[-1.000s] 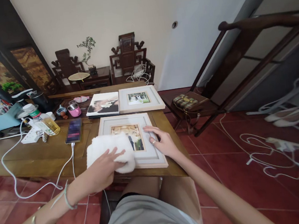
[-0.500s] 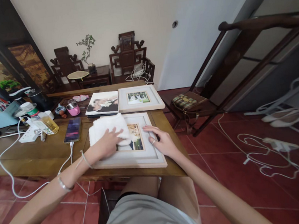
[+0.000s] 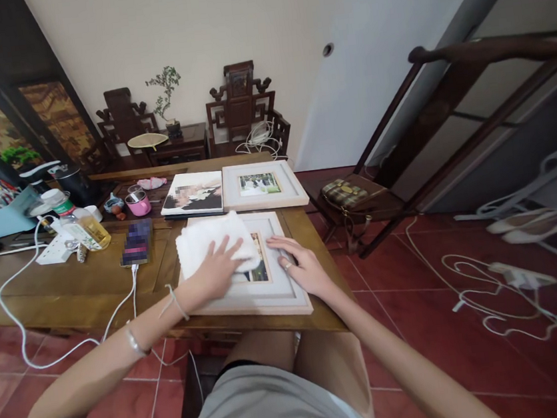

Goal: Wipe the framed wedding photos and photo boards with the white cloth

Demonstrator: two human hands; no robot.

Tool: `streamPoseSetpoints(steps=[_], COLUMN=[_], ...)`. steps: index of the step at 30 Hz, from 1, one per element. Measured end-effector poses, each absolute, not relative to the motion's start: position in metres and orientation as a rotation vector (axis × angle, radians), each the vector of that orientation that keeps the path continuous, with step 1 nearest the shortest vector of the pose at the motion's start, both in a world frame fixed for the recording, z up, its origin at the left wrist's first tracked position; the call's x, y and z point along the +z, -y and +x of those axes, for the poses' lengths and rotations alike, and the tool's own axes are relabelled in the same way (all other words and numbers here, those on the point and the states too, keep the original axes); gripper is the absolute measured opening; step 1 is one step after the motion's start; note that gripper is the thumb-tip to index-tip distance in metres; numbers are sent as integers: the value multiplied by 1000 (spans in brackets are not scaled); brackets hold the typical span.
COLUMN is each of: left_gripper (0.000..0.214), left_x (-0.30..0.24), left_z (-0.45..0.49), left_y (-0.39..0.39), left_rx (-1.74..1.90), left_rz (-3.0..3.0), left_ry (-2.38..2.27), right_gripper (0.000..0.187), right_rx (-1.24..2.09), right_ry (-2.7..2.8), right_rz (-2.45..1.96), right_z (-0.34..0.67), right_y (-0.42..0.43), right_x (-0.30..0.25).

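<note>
My left hand point(image 3: 222, 269) lies flat with spread fingers on a folded white cloth point(image 3: 202, 241). Beneath the cloth is a picture frame point(image 3: 269, 307) with a pale wood edge and a white mat, lying flat near the table's front corner. The cloth hides the frame's upper left and much of the photo point(image 3: 263, 264) inside it. On the right side of the same frame rests my right hand point(image 3: 302, 263), a ring on one finger, its fingers stretched out and holding nothing.
Behind lie a second framed photo point(image 3: 258, 183) and a photo book point(image 3: 191, 193). Further left on the wooden table point(image 3: 91, 291) are a phone point(image 3: 136, 242) on a cable, a pink mug point(image 3: 138, 203), a bottle point(image 3: 84, 228) and a power strip point(image 3: 55, 251). A chair point(image 3: 387, 190) holds a bag.
My left hand has slid the cloth to the right across the frame, covering more of the photo. My right hand stays in place on the frame.
</note>
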State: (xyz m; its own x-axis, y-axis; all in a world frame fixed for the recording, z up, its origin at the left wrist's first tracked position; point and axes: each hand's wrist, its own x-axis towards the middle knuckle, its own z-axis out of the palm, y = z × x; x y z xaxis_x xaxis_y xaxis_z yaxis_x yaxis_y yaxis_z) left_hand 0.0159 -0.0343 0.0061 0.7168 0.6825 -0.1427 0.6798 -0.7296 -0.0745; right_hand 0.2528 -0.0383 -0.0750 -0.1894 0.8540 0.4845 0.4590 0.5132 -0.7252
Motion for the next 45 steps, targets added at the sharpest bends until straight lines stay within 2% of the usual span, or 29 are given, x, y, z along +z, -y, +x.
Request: streamPoseSetpoints(steps=[6, 14, 17, 27, 37, 45], left_gripper=[66, 58, 57, 69, 57, 55], left_x=[1, 37, 44, 2, 15, -5], left_z=[26, 27, 28, 52, 54, 66], left_y=[-12, 92, 106, 7, 74, 12], left_rx=[212, 522, 536, 242, 461, 155], left_rz=[-2854, -3098, -3145, -2827, -3010, -2818], left_ry=[1114, 899, 877, 1260, 1144, 1201], right_gripper=[40, 39, 39, 41, 44, 50], right_rx=[526, 524, 528, 527, 515, 518], right_ry=[1817, 1807, 1807, 1809, 1800, 1780], right_rz=[-1099, -1094, -1097, -1090, -1128, -1187], right_z=[252, 250, 250, 252, 252, 253], right_y=[38, 37, 37, 36, 36, 36], right_x=[-77, -77, -76, -78, -81, -84])
